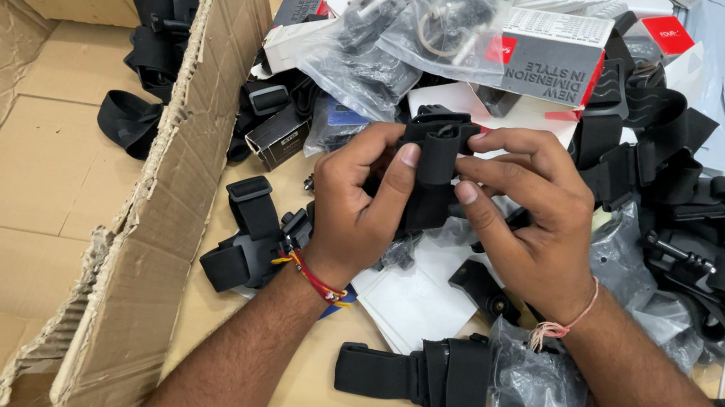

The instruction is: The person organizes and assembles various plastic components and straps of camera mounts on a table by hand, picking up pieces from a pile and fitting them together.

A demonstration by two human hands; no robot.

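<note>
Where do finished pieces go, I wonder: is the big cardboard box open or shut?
Open. The cardboard box has its torn flap standing up, its bare floor shows, and a few black straps lie inside at the far end.

The single view comes from a camera worn on the person's head, looking steeply down and slightly forward over a wooden tabletop [372, 396] from close range. The forearms enter from the bottom edge, so that the left hand [360, 205] and right hand [528, 217] meet near the middle of the frame. An open cardboard box [139, 228] fills the left third, while the far clutter of bagged parts and small cartons runs off the top edge.
</note>
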